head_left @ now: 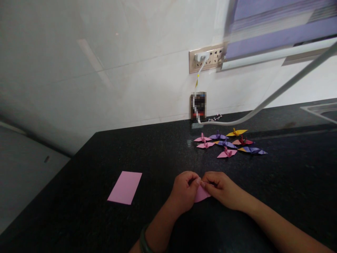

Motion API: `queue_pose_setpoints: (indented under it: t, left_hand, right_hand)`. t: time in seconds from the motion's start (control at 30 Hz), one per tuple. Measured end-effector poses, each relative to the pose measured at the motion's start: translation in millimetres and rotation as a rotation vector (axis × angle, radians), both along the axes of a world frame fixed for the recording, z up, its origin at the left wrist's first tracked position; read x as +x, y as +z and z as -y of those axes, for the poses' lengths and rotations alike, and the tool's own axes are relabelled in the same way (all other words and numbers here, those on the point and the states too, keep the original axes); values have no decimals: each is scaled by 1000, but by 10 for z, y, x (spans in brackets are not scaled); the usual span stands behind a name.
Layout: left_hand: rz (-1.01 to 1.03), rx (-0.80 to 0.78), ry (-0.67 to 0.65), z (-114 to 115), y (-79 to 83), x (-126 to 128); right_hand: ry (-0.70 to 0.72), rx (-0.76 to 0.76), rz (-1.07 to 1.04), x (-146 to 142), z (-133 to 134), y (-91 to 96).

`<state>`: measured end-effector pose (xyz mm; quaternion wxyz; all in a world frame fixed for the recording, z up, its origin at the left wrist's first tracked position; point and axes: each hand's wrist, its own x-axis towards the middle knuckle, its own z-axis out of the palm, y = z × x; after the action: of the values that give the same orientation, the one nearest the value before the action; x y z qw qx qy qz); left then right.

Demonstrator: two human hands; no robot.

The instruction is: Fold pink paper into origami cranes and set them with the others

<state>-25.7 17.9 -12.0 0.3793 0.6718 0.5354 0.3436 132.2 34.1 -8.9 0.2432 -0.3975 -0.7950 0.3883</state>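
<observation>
Both hands meet low in the middle of the black countertop (289, 175). My left hand (183, 191) is curled, its thumb and fingers pinched on a small folded pink paper (201, 194). My right hand (222, 189) pinches the same paper from the right, fingertips touching those of the left. Most of the paper is hidden between the fingers. A flat pink paper sheet (125, 187) lies to the left of my hands.
Several folded paper cranes (228, 143) in pink, purple, yellow and red lie behind my hands. A phone (198, 106) leans on the tiled wall, cabled to a wall socket (205, 58). A white pipe (289, 84) slants across the right; a sink edge (319, 109) lies far right.
</observation>
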Motion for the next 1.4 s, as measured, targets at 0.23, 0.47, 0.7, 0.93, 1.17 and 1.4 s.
queue_pose_setpoints:
  t: [0.23,0.47,0.7,0.93,1.17,1.4]
  left_hand:
    - [33,-28,19,-19,-15,-2]
    - [-3,-3,-1,-11,-17,-9]
    - [-38,28,26,8,5,2]
    - [79,-16,217,-76,56,-108]
    - [267,-40,287,-45,2,-28]
    - [248,-9,289,14,-2,34]
  right_hand:
    - [-10,-19,-39,13,-10,-24]
    - [-3,13,-26,-10,-1,-20]
    - [-5,31,-18,-13,-1,8]
    - [-98,-9,-35,170,-99,68]
    - [-263,-395,-421,-21,-64,-10]
    - [-362,-570,-528,-186,41,-70]
